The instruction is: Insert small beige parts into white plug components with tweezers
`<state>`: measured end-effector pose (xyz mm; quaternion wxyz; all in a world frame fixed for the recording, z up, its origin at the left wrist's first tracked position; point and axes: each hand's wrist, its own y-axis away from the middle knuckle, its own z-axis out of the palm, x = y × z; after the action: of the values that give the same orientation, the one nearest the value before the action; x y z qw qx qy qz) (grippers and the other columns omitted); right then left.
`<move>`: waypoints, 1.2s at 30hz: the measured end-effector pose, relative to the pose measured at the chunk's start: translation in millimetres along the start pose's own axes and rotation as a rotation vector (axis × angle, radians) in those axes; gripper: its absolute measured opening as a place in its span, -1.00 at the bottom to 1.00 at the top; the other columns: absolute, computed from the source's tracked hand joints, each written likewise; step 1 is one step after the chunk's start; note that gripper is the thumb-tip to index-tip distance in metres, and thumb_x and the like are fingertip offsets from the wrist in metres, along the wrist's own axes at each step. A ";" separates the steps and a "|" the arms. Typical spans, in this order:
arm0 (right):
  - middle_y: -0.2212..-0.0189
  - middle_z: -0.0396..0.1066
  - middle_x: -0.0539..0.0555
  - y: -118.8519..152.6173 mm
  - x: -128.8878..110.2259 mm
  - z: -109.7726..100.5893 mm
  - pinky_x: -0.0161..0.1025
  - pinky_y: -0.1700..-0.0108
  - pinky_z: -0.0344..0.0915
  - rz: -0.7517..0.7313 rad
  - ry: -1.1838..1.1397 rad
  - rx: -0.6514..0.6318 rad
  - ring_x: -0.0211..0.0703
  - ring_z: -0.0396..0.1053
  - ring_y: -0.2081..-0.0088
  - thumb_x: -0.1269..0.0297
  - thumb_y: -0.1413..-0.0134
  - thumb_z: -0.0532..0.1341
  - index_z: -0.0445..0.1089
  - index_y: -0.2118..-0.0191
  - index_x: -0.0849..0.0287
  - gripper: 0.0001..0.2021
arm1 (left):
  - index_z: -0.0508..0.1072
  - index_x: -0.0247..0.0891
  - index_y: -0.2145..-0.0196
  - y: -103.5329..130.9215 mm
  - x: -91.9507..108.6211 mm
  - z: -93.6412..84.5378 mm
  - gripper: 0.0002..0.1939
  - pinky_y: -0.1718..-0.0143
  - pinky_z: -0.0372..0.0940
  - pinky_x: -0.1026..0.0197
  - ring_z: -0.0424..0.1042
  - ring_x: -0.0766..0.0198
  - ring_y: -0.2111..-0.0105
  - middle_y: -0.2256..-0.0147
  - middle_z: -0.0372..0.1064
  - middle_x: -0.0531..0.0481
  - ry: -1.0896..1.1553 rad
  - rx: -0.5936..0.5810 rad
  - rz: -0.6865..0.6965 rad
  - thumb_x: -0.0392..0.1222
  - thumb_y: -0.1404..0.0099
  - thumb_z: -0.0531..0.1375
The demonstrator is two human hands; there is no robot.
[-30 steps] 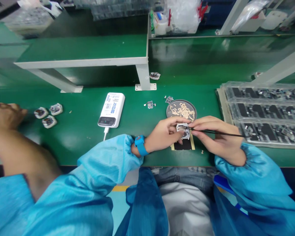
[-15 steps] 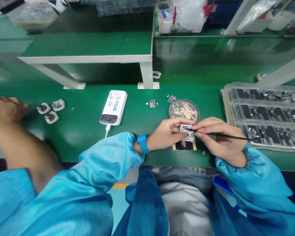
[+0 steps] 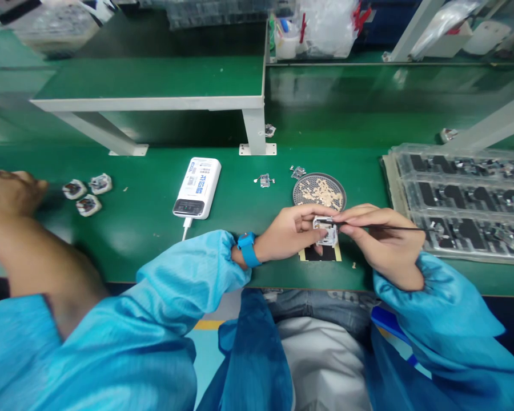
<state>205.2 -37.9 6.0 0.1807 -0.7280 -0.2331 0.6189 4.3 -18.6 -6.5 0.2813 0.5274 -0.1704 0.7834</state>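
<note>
My left hand (image 3: 285,233) pinches a small white square housing (image 3: 328,235) over a black pad with pale edges (image 3: 320,254) near the table's front edge. My right hand (image 3: 385,242) is closed on thin dark tweezers (image 3: 398,228), whose tip lies over the upper part of the housing. Details inside the housing are too small to tell. Just behind my hands sits a round dark dish (image 3: 343,194) with many small beige pieces. Two small metallic parts, one left of the dish (image 3: 264,181) and one at its upper left rim (image 3: 298,171), lie on the green table.
A white power bank (image 3: 197,188) with a cable lies left of centre. Farther left are three white units (image 3: 88,205) and another person's forearm and hand (image 3: 12,194). Clear trays of parts (image 3: 471,205) stand at right. A raised shelf (image 3: 154,103) stands behind.
The tweezers have tilted to lie flatter across the housing, and my right hand has shifted slightly. My left hand still holds the housing in about the same place.
</note>
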 end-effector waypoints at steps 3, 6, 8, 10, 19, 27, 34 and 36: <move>0.27 0.64 0.06 -0.2 -2.4 3.0 -0.02 0.12 0.56 0.042 -0.049 0.021 -0.04 0.61 0.21 0.52 -0.04 0.42 0.56 0.24 0.05 -0.79 | 0.47 -0.29 -0.03 0.2 1.3 0.3 -0.56 0.36 0.52 0.27 0.54 0.31 0.40 0.22 0.50 -0.09 -0.011 -0.008 0.014 -0.09 -0.26 0.40; 0.29 0.64 0.07 -0.3 -2.9 5.2 -0.03 0.14 0.57 0.046 -0.073 0.015 -0.04 0.61 0.22 0.51 -0.04 0.42 0.56 0.25 0.06 -0.80 | 0.46 -0.30 -0.04 0.5 0.3 0.0 -0.61 0.37 0.49 0.30 0.54 0.33 0.43 0.26 0.51 -0.07 -0.041 -0.010 0.036 -0.15 -0.30 0.36; 0.28 0.64 0.07 0.1 -1.8 6.4 -0.02 0.14 0.57 0.052 -0.060 0.021 -0.03 0.61 0.20 0.48 -0.05 0.43 0.56 0.26 0.06 -0.82 | 0.46 -0.30 -0.05 0.6 -1.6 -0.7 -0.62 0.36 0.48 0.31 0.54 0.33 0.43 0.25 0.52 -0.08 -0.074 -0.008 0.055 -0.17 -0.32 0.34; 0.27 0.64 0.07 0.7 -0.9 6.6 0.00 0.11 0.57 0.054 -0.034 0.049 -0.02 0.61 0.19 0.45 -0.05 0.43 0.55 0.26 0.06 -0.84 | 0.47 -0.29 -0.07 0.6 -4.0 -1.7 -0.62 0.35 0.49 0.29 0.54 0.32 0.41 0.20 0.53 -0.11 -0.115 -0.001 0.070 -0.16 -0.32 0.33; 0.27 0.62 0.08 3.6 -19.4 -23.0 0.03 0.16 0.54 -0.015 0.187 -0.006 0.04 0.59 0.20 0.49 0.00 0.44 0.55 0.20 0.02 -0.74 | 0.48 -0.19 -0.17 3.5 -7.4 -2.1 -0.57 0.38 0.44 0.27 0.51 0.28 0.47 0.47 0.44 0.04 -0.393 0.167 0.053 -0.17 -0.37 0.25; 0.25 0.62 0.07 9.8 -10.9 -20.9 -0.01 0.18 0.53 -0.060 0.263 -0.102 0.01 0.58 0.21 0.51 0.01 0.43 0.55 0.15 0.01 -0.69 | 0.50 -0.17 -0.15 4.7 -6.2 -2.0 -0.56 0.45 0.29 0.36 0.34 0.38 0.52 0.51 0.36 0.10 -0.568 0.203 0.072 -0.23 -0.32 0.24; 0.27 0.62 0.07 10.7 -11.4 -16.1 -0.04 0.19 0.51 -0.146 0.284 -0.116 -0.03 0.57 0.23 0.58 0.04 0.41 0.54 0.14 0.04 -0.65 | 0.52 -0.19 -0.14 6.3 -3.2 -1.0 -0.54 0.40 0.23 0.38 0.29 0.43 0.47 0.35 0.48 0.05 -0.664 0.200 0.173 -0.31 -0.29 0.22; 0.26 0.62 0.08 12.1 -11.9 -15.9 -0.05 0.19 0.50 -0.158 0.283 -0.098 -0.03 0.57 0.23 0.60 0.04 0.41 0.54 0.14 0.06 -0.64 | 0.52 -0.19 -0.14 6.7 -3.3 -0.9 -0.55 0.38 0.24 0.39 0.30 0.43 0.46 0.33 0.50 0.04 -0.674 0.196 0.181 -0.32 -0.30 0.22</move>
<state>220.7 -54.1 11.7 0.2241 -0.7951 -0.2917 0.4823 0.5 -24.1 -9.6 0.0868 0.7634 -0.2236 0.5997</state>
